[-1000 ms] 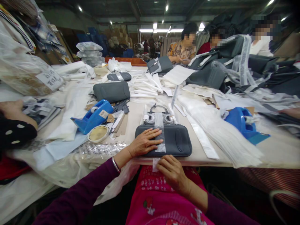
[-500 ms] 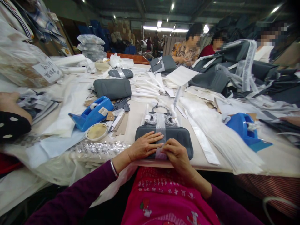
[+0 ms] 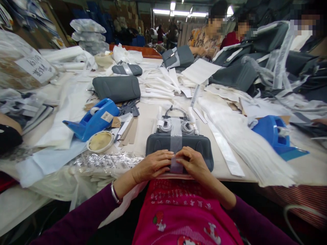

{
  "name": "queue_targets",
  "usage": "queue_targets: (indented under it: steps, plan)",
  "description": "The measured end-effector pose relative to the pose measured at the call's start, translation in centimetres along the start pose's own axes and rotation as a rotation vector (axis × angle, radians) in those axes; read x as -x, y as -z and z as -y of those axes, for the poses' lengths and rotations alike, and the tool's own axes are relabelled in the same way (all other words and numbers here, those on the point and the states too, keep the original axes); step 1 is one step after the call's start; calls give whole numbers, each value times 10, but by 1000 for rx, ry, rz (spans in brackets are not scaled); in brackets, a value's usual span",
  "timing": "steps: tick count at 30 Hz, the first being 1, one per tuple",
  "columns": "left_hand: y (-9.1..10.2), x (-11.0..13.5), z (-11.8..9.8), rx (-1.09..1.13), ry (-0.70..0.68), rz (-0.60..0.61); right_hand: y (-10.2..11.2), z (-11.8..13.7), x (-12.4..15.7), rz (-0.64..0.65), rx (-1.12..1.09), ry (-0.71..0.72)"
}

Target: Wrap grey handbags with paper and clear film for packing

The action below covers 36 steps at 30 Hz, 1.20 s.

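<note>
My left hand [image 3: 153, 164] lies nearly flat on the bag [image 3: 162, 143] at the table's [image 3: 146, 119] near edge, gripping nothing; my right hand [image 3: 195, 164] curls at the strip [image 3: 175, 136], any pinch unclear; I'd press evenly, smoothing creases.

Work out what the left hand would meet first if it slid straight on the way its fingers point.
Most likely the right hand, close ahead at the pale strip on the dark bag; depth leaves any contact unclear.
</note>
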<state>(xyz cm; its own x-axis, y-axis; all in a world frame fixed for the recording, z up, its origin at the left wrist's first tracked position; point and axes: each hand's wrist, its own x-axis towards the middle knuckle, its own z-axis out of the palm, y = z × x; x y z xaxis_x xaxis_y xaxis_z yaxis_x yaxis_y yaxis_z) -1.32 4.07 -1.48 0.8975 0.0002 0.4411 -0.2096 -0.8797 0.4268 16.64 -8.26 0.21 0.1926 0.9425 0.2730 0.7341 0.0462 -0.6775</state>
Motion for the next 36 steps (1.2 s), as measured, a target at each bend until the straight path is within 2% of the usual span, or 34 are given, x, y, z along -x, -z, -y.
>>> queue_targets:
  steps: [3, 5, 9, 13, 20, 25, 28, 31, 33, 36]
  plan:
    - [0, -1, 0, -8, -25, -15, 2, 0, 0, -40, -103, 4]
    - [0, -1, 0, -16, -32, -11, 0, -1, 0, -82, -96, 0]
    - [0, -1, 0, -13, -28, -11, -9, -2, 1, -139, 52, 17]
    - [2, -2, -3, 24, 12, 40, -16, 2, 2, -161, 263, 37]
    - [3, -4, -5, -38, -15, 48, -18, 10, 2, -121, 457, -27]
    - [3, -2, -8, -231, -3, 43, -13, 19, -1, -44, 516, -105]
    - [1, -2, -11, -353, -82, 22, -9, 24, -4, -2, 540, -121]
    - [-2, -3, -13, -375, -176, 75, -7, 22, -7, -2, 536, -118]
    - [-3, -2, -14, -369, -178, 96, -2, 18, -6, -17, 475, -104]
    - [-5, -1, -15, -386, -146, 86, 17, 8, 7, -82, 215, -61]
